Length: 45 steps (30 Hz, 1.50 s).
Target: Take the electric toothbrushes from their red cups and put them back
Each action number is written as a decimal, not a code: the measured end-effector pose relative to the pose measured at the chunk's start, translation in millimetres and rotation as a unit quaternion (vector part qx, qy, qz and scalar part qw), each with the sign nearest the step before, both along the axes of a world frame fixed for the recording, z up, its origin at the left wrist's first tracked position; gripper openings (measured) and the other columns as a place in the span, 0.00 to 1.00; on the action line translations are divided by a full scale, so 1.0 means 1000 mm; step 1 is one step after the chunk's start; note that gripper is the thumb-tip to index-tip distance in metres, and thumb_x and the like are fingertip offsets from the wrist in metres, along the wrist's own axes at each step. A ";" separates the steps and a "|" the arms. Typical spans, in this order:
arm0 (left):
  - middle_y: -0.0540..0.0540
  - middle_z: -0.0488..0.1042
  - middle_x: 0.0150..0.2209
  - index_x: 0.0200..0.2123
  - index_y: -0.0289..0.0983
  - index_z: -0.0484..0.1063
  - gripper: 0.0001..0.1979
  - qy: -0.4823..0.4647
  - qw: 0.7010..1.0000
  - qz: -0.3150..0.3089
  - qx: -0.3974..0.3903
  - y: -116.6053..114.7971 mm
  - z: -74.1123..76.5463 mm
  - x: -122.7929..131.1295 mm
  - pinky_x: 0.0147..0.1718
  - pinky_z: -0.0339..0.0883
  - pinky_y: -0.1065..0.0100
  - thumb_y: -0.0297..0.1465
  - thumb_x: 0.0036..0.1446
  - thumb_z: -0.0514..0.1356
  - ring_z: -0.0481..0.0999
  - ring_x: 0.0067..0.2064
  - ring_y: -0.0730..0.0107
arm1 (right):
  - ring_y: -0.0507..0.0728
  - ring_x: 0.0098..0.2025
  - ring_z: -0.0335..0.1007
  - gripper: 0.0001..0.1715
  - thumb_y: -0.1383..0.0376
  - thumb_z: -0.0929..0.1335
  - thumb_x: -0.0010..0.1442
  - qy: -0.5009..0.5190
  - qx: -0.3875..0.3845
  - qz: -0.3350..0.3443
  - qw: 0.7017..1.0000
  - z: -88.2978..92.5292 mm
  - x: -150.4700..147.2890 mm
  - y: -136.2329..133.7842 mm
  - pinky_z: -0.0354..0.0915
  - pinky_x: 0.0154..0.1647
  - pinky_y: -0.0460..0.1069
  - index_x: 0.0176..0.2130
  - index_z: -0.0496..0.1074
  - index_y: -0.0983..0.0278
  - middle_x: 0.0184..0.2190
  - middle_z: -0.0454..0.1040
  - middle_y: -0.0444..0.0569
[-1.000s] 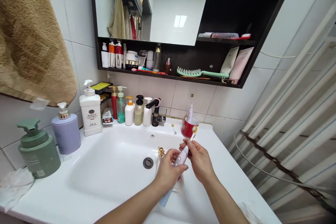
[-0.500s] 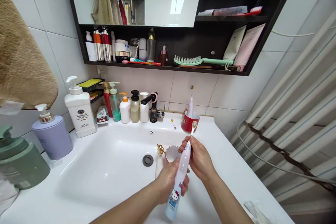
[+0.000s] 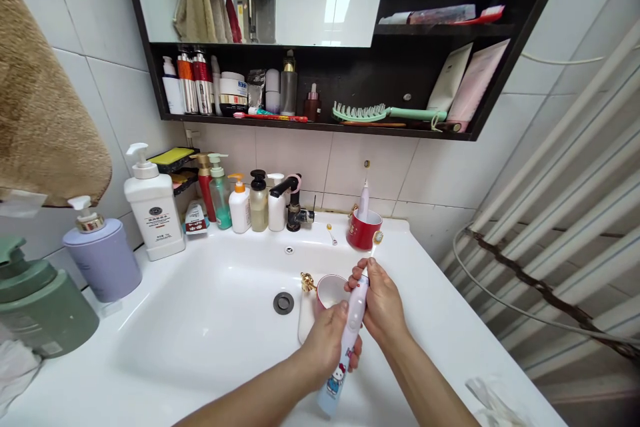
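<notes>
Both hands hold a white and blue electric toothbrush (image 3: pixel 350 340) with a cartoon cat on its handle, above the right side of the white sink (image 3: pixel 210 320). My left hand (image 3: pixel 325 340) is wrapped round the lower handle. My right hand (image 3: pixel 383 300) pinches the neck just below the brush head (image 3: pixel 377 238). A red cup with a white inside (image 3: pixel 330 290) sits in the basin just behind my hands. A second red cup (image 3: pixel 364 230) with a brush in it stands on the sink's back rim.
Pump bottles (image 3: pixel 153 203) and smaller bottles (image 3: pixel 240 203) line the back left rim beside a black tap (image 3: pixel 293 200). A dark shelf (image 3: pixel 320 100) above carries cosmetics and a green comb (image 3: pixel 385 113). A brown towel (image 3: pixel 45 100) hangs at left; a white radiator (image 3: pixel 565 213) stands at right.
The view has tilted down and shifted. The toothbrush has swung more upright in my hands, and the red cup in the basin has come into sight behind them.
</notes>
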<state>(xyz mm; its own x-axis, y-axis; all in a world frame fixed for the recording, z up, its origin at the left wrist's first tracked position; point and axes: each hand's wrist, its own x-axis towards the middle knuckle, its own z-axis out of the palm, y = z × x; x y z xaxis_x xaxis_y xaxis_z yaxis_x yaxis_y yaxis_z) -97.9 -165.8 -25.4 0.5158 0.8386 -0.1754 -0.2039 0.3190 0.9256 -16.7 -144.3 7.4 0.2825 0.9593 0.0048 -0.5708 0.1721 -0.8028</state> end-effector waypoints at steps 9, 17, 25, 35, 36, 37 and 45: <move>0.54 0.58 0.12 0.24 0.35 0.55 0.24 0.000 1.000 -0.027 0.003 0.001 -0.001 -0.001 0.11 0.49 0.75 0.51 0.41 0.39 0.56 0.11 0.81 | 0.45 0.15 0.54 0.08 0.61 0.62 0.45 0.025 -0.007 0.021 0.999 0.001 0.001 0.002 0.56 0.17 0.42 0.22 0.59 0.64 0.13 0.58 0.37; 0.54 0.58 0.13 0.25 0.34 0.55 0.25 0.004 0.999 -0.048 -0.005 0.003 -0.003 0.000 0.11 0.49 0.76 0.51 0.42 0.37 0.56 0.11 0.81 | 0.45 0.14 0.53 0.09 0.60 0.63 0.44 0.025 -0.013 -0.008 1.000 0.000 0.002 0.002 0.55 0.17 0.43 0.22 0.59 0.64 0.13 0.59 0.37; 0.54 0.58 0.12 0.26 0.33 0.57 0.25 0.013 1.000 -0.003 0.018 0.000 -0.002 0.000 0.12 0.48 0.75 0.51 0.41 0.40 0.56 0.11 0.80 | 0.45 0.14 0.54 0.09 0.60 0.62 0.46 0.016 -0.002 0.039 0.999 0.003 0.004 0.003 0.55 0.16 0.43 0.22 0.60 0.64 0.13 0.59 0.38; 0.54 0.59 0.13 0.26 0.34 0.56 0.23 -0.007 1.000 0.015 0.020 0.005 -0.006 -0.001 0.12 0.49 0.76 0.50 0.41 0.42 0.57 0.12 0.81 | 0.48 0.22 0.61 0.09 0.61 0.62 0.46 -0.076 -0.005 0.066 0.995 -0.001 0.011 0.005 0.59 0.24 0.44 0.27 0.63 0.65 0.19 0.65 0.42; 0.54 0.59 0.13 0.25 0.34 0.56 0.23 -0.002 0.999 0.015 0.030 0.006 -0.006 -0.002 0.12 0.49 0.76 0.50 0.41 0.43 0.57 0.12 0.81 | 0.48 0.21 0.61 0.09 0.61 0.62 0.45 -0.082 -0.005 0.054 0.995 -0.002 0.011 0.005 0.59 0.23 0.44 0.27 0.63 0.65 0.19 0.65 0.41; 0.54 0.59 0.13 0.25 0.34 0.56 0.23 0.003 0.999 0.014 0.029 0.006 -0.006 -0.002 0.12 0.49 0.76 0.50 0.41 0.43 0.57 0.12 0.81 | 0.47 0.21 0.61 0.08 0.61 0.63 0.45 -0.083 -0.007 0.042 0.996 -0.003 0.011 0.006 0.58 0.23 0.44 0.26 0.62 0.65 0.18 0.65 0.41; 0.54 0.58 0.12 0.25 0.35 0.55 0.25 0.009 1.000 -0.001 -0.009 0.001 -0.002 0.000 0.12 0.49 0.75 0.52 0.40 0.40 0.56 0.12 0.80 | 0.46 0.17 0.58 0.06 0.62 0.62 0.45 -0.028 -0.011 0.024 0.999 -0.005 0.005 0.004 0.58 0.20 0.43 0.24 0.61 0.64 0.15 0.62 0.39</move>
<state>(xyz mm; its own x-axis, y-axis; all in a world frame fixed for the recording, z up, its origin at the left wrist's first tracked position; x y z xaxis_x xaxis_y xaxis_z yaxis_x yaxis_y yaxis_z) -97.4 -164.4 -27.8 0.5143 0.8339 -0.2004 -0.1858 0.3364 0.9232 -11.5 -139.9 2.4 0.2370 0.9715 -0.0026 -0.5313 0.1274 -0.8375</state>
